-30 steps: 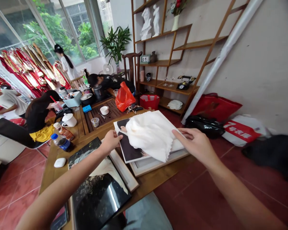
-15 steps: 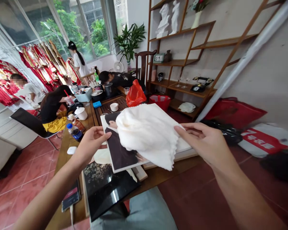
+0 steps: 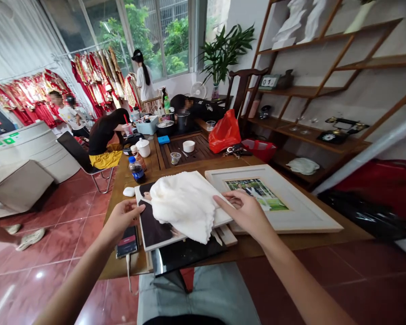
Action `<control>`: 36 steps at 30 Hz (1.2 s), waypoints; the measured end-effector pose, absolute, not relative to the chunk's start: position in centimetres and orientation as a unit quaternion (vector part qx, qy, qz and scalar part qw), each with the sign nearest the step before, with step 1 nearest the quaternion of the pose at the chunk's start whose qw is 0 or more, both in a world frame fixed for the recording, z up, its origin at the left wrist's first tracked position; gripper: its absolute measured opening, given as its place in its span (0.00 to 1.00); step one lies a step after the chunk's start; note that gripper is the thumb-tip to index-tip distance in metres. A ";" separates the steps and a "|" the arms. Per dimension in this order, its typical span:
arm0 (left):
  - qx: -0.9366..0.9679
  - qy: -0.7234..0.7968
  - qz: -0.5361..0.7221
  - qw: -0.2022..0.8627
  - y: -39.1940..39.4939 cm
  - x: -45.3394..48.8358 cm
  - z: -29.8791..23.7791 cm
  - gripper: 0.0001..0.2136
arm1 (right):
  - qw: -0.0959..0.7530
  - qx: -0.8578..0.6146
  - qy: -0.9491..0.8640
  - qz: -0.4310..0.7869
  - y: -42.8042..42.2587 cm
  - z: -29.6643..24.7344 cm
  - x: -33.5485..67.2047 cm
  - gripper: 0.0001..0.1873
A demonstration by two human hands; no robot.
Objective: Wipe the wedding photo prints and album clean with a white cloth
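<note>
My left hand [image 3: 125, 217] pinches the left edge of a flat photo panel [image 3: 151, 234], its picture dark with a white border. My right hand [image 3: 243, 207] grips the panel's right edge. A crumpled white cloth [image 3: 184, 203] with a scalloped edge lies on the panel and hides most of the picture. Beneath the panel is a glossy black sheet [image 3: 186, 255], partly covered, resting at the table's near edge. A white picture frame [image 3: 311, 216] holding an outdoor photo lies on the table beyond my right hand.
On the wooden table [image 3: 122, 180] stand a cola bottle [image 3: 136, 170], a lidded white cup [image 3: 142, 147], a white bowl [image 3: 188, 146] and a red plastic bag [image 3: 226, 132]. A phone [image 3: 127, 243] with a cable lies left. Several people are around; wooden shelves [image 3: 311, 90] stand right.
The panel and cloth, held in both hands, have moved left and lower over the table. My view has shifted, and the white picture frame now shows at the right.
</note>
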State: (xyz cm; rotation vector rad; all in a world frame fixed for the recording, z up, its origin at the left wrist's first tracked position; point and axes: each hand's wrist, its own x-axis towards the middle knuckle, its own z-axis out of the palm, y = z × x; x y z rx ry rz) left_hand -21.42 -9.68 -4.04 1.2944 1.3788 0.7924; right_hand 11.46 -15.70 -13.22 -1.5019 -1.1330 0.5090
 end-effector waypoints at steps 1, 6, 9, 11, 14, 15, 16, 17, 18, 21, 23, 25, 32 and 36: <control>0.536 0.575 0.337 0.518 -9.6 -21.9 -4.7 0.31 | 0.559 -0.637 -0.484 0.216 -15.5 -13.6 11.0 0.27; 0.544 0.570 0.340 0.513 -9.3 -23.0 -7.6 0.25 | 0.556 -0.634 -0.494 0.211 -15.5 -15.4 9.7 0.26; 0.543 0.569 0.341 0.514 -9.3 -23.1 -8.7 0.22 | 0.559 -0.639 -0.488 0.203 -16.0 -16.3 9.4 0.26; 0.546 0.565 0.340 0.517 -9.3 -23.1 -9.3 0.20 | 0.561 -0.642 -0.485 0.197 -16.2 -16.8 9.3 0.26; 0.553 0.557 0.336 0.521 -9.3 -23.0 -9.9 0.17 | 0.564 -0.641 -0.485 0.193 -16.6 -17.3 9.3 0.25; 0.555 0.555 0.335 0.522 -9.4 -23.0 -10.1 0.16 | 0.565 -0.639 -0.485 0.191 -16.7 -17.4 9.3 0.24; 0.557 0.553 0.333 0.522 -9.4 -23.0 -10.2 0.16 | 0.567 -0.638 -0.485 0.190 -16.7 -17.5 9.3 0.24; 0.559 0.552 0.332 0.522 -9.4 -22.9 -10.4 0.15 | 0.569 -0.638 -0.484 0.187 -16.7 -17.7 9.4 0.24; 0.561 0.551 0.331 0.522 -9.4 -22.9 -10.4 0.14 | 0.570 -0.638 -0.484 0.185 -16.7 -17.8 9.4 0.24; 0.568 0.550 0.327 0.518 -9.5 -22.8 -10.6 0.14 | 0.572 -0.637 -0.484 0.180 -16.7 -18.2 9.5 0.24; 0.574 0.549 0.324 0.514 -9.5 -22.8 -10.7 0.14 | 0.573 -0.637 -0.483 0.179 -16.7 -18.4 9.4 0.24; 0.582 0.548 0.320 0.509 -9.4 -22.8 -10.9 0.15 | 0.572 -0.638 -0.484 0.177 -16.7 -18.5 9.3 0.24; 0.627 0.552 0.304 0.458 -9.7 -23.3 -11.1 0.17 | 0.522 -0.669 -0.506 0.158 -17.3 -17.4 9.6 0.25; 0.731 0.566 0.272 0.267 -10.3 -22.9 -10.0 0.18 | 0.426 -0.709 -0.562 -0.005 -18.2 -14.2 8.8 0.29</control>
